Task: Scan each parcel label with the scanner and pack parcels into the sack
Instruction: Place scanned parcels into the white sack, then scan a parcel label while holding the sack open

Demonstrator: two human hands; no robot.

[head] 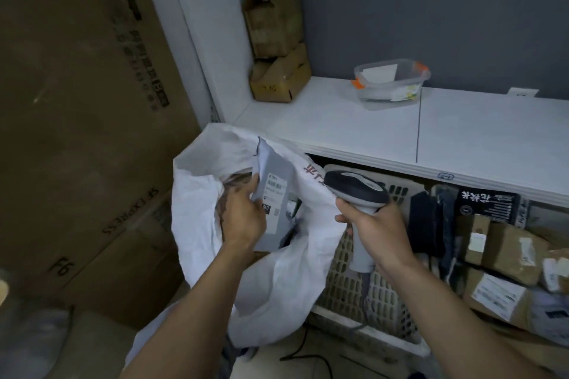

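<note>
- The white sack (277, 286) stands open-mouthed below the shelf edge; a flat grey parcel (277, 224) sits upright in its mouth, partly inside, its white barcode label (275, 189) facing up.
- The left hand (243, 215) pinches the parcel's left edge, thumb on the front and fingers behind.
- The right hand (374, 224) is wrapped tight round the scanner (357, 189) handle; the scanner's dark, rounded head is just beside the sack's rim.
- A beige plastic basket (338, 289) with slotted walls sits under the white shelf (338, 123), behind the sack.
- A clear plastic tub (391, 83) with orange clips stands on the shelf, with papers inside.
- The sack looks like crinkled woven cloth with red print.
- Two worn cardboard boxes (277, 40) are stacked in the shelf corner.
- Several brown labelled parcels (508, 249) are piled right of the basket.
</note>
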